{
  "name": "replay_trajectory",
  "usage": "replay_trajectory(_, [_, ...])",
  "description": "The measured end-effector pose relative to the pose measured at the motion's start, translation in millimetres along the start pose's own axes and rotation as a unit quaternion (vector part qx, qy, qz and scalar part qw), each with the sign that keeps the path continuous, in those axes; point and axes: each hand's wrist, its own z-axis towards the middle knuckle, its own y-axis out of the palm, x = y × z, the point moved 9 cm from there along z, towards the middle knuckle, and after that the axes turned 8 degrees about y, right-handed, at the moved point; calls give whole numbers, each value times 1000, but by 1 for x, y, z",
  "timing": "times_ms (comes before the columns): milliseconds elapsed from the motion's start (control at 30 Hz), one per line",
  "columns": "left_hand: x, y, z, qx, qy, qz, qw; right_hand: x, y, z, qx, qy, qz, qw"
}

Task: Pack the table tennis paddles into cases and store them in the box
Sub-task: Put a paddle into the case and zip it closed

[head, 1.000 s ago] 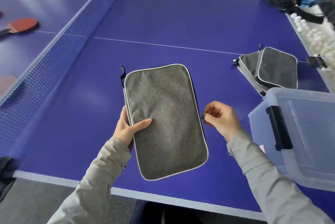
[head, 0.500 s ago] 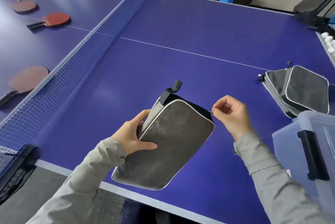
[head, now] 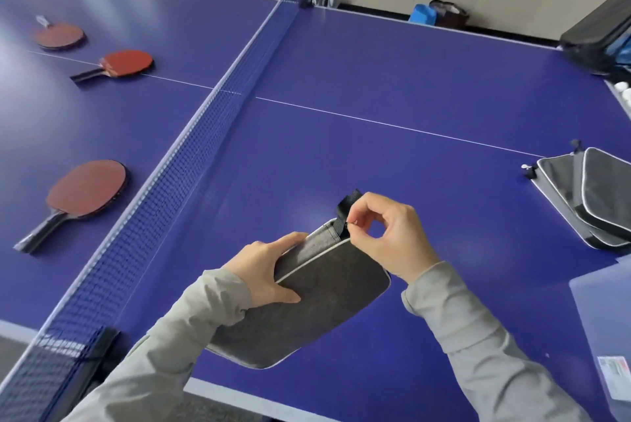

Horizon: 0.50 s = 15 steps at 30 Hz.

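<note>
Left hand (head: 263, 271) gripped the grey case (head: 317, 302) by its left edge, thumb on top, tilted just above the counter (head: 341, 80), while the right hand (head: 392, 237) fingers (head: 367, 208) pinched what looked like the zipper pull (head: 348, 223) at the far corner, under the black loop (head: 348, 205). Likely unzipping: best to keep the left grip firm, drag the pull along the zip line round the corner rather than upward, and open fully. Nearest paddle (head: 88, 189) lay well left of the fingers beyond the net (head: 191, 162); spare cases (head: 594, 196) and box (head: 601, 319) were to their right.
</note>
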Motion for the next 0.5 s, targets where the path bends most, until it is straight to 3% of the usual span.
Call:
replay_trajectory(167, [-55,-17,-25,79,-66,-198,975,25,38,6,70,43,14,997])
replay_trajectory(300, [-112,-26,-47,135,-123,-369,911,96,79,-18,52,208,24,976])
replay_trajectory(500, [-200,-26,-77,148,-250,-418,861,197,117,-97,-32,406,-100,908])
